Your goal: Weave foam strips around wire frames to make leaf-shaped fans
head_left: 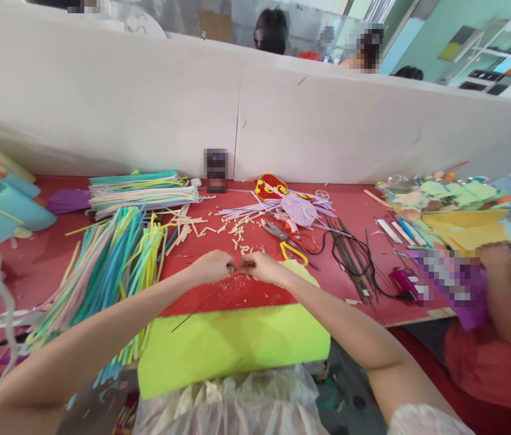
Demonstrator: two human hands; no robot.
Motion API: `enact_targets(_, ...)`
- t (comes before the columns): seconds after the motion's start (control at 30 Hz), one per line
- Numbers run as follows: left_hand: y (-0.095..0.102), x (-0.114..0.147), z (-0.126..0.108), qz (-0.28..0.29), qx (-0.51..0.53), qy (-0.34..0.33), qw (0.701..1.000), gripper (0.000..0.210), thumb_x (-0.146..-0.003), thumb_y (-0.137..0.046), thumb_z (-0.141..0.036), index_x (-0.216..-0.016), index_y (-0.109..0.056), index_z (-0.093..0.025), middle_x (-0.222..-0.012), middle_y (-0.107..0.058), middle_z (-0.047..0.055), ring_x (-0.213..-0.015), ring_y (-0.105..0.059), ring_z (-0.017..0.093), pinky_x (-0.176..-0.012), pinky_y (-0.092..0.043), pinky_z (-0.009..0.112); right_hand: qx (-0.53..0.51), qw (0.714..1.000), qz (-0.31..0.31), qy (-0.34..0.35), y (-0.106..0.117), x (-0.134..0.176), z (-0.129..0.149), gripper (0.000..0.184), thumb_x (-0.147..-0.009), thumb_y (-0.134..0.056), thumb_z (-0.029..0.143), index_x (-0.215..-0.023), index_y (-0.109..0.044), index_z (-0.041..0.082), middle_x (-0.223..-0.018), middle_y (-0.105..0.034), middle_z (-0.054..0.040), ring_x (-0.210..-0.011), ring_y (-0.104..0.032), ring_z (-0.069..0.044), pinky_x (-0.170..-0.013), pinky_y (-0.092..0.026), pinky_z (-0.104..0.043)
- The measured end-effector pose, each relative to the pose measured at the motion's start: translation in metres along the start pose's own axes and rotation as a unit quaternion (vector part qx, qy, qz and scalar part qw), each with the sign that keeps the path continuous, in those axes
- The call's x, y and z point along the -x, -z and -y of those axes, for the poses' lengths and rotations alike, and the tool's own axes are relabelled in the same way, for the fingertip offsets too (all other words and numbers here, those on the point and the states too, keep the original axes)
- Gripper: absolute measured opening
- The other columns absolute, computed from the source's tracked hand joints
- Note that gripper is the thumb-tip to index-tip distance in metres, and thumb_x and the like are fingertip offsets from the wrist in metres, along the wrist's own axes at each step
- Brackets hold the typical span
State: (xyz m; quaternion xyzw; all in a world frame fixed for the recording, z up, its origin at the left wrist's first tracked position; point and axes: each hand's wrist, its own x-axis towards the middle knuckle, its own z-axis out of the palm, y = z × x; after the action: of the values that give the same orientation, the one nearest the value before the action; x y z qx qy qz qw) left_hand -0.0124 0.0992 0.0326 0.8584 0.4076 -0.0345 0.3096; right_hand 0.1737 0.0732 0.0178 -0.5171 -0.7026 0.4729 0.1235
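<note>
In the head view my left hand point(214, 267) and my right hand point(263, 267) meet over the red table, fingertips almost touching. Both are closed in a pinch at the upper end of a thin dark wire point(201, 305). From there the wire slants down to the left, its lower end over a lime-green sheet point(237, 344) across my lap. My fingers hide the pinched end and anything small there. Just beyond my hands, short cream snippets point(237, 232) lie scattered. A pair of scissors point(278, 232) with orange and yellow handles rests past my right hand.
Bundles of coloured pipe cleaners point(101, 260) cover the left side. Dark wire stems point(350, 266) and a black cable lie right, near a purple-pink device point(404, 284). A white partition point(147, 109) closes off the back. Another person's hand point(495, 257) is at far right.
</note>
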Motion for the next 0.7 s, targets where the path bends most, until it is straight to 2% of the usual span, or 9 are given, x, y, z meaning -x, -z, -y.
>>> enact_targets(0.17, 0.004, -0.002, -0.007, -0.020, -0.038, 0.035, 0.998, 0.025, -0.071, -0.043, -0.018, -0.073, -0.068, -0.017, -0.069, -0.065, 0.006, -0.060, -0.053, 0.015, -0.055, -0.030, 0.023, 0.056, 0.997, -0.042, 0.010, 0.002, -0.008, -0.004, 0.006, -0.075, -0.058, 0.015, -0.072, -0.064, 0.016, -0.058, -0.059, 0.0006, -0.057, -0.054, -0.012, -0.053, -0.035, -0.021)
enact_targets(0.37, 0.022, -0.015, -0.016, -0.058, -0.082, 0.071, 0.992, 0.029, -0.075, -0.042, -0.022, -0.082, -0.070, -0.018, -0.078, -0.068, 0.009, -0.070, -0.061, 0.019, -0.062, -0.041, 0.025, 0.130, 0.987, -0.096, 0.016, 0.019, -0.019, 0.007, 0.011, -0.076, -0.057, 0.013, -0.078, -0.067, 0.017, -0.069, -0.066, -0.0016, -0.067, -0.059, -0.013, -0.058, -0.037, -0.021)
enact_targets(0.53, 0.038, -0.028, -0.028, -0.064, -0.139, 0.136, 0.979, 0.033, -0.075, -0.044, -0.023, -0.094, -0.071, -0.019, -0.096, -0.069, 0.013, -0.089, -0.064, 0.025, -0.074, -0.047, 0.031, 0.193, 0.972, -0.132, -0.008, 0.033, -0.031, 0.017, 0.013, -0.075, -0.057, 0.015, -0.080, -0.069, 0.017, -0.076, -0.069, -0.0039, -0.072, -0.061, -0.015, -0.060, -0.039, -0.022)
enact_targets(0.7, 0.051, -0.035, -0.043, -0.102, -0.169, 0.165, 0.966, 0.034, -0.075, -0.046, -0.020, -0.099, -0.069, -0.014, -0.100, -0.068, 0.017, -0.095, -0.064, 0.027, -0.078, -0.048, 0.034, 0.231, 0.957, -0.173, -0.042, 0.042, -0.039, 0.031, 0.016, -0.077, -0.057, 0.024, -0.084, -0.070, 0.018, -0.082, -0.070, -0.0062, -0.078, -0.063, -0.020, -0.064, -0.041, -0.024)
